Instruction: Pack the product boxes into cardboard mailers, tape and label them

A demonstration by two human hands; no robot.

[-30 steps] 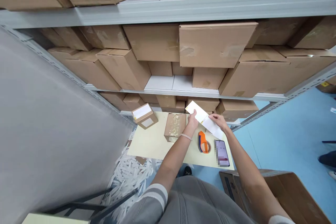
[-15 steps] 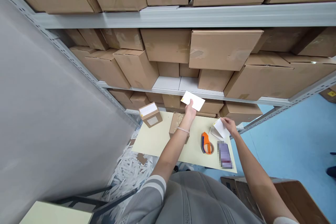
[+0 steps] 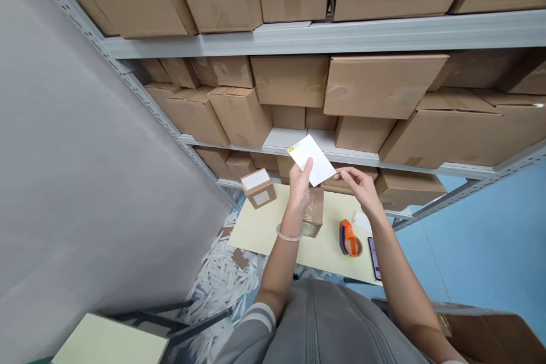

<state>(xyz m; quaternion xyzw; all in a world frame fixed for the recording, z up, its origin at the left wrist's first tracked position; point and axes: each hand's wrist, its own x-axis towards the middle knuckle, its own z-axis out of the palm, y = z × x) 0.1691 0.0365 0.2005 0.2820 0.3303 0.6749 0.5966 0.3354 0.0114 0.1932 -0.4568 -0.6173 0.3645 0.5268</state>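
Observation:
My left hand (image 3: 299,186) grips a white label (image 3: 313,160) with a small yellow mark at its upper left corner, thumb on top. My right hand (image 3: 359,186) is closed in a pinch at the label's lower right corner. Below my left hand a taped cardboard box (image 3: 314,213) stands on the pale yellow table (image 3: 273,233), partly hidden by that hand. To its left sits a smaller box (image 3: 261,192) with a white label on top. An orange and blue tape dispenser (image 3: 350,239) lies to the right, near more white labels (image 3: 362,220) partly behind my right arm.
A phone (image 3: 374,259) lies at the table's right edge, partly hidden by my forearm. Shelves (image 3: 298,40) full of cardboard boxes rise in front. Shredded paper (image 3: 222,284) covers the floor at left, and an open carton (image 3: 486,335) stands at lower right.
My right hand has left the labels on the table and moved up and left to the label in my left hand. That label has turned and the view has shifted a little.

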